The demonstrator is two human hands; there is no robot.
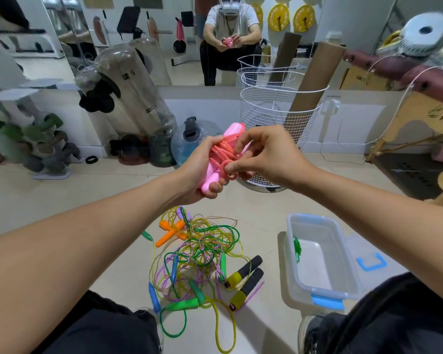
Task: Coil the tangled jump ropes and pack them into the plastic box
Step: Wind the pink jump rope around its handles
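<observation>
I hold a pink jump rope (pixel 221 150) up in front of me, its cord bunched in loops against its two pink handles. My left hand (pixel 198 172) grips the handles and the bundle from the left. My right hand (pixel 264 155) pinches a loop of the pink cord at the bundle's lower right. Below on the floor lies a tangled pile of jump ropes (pixel 202 254) with orange, green, blue and black-and-yellow handles. To its right stands the clear plastic box (pixel 343 256) with blue clips, open, with a green rope (pixel 297 247) inside at its left wall.
A white wire basket (pixel 274 116) with cardboard tubes stands just behind my hands. The box's lid with a blue handle (pixel 371 261) lies to the box's right. My knees frame the bottom corners. A mirror, water jugs and dumbbells line the back wall; a wooden bench sits at the right.
</observation>
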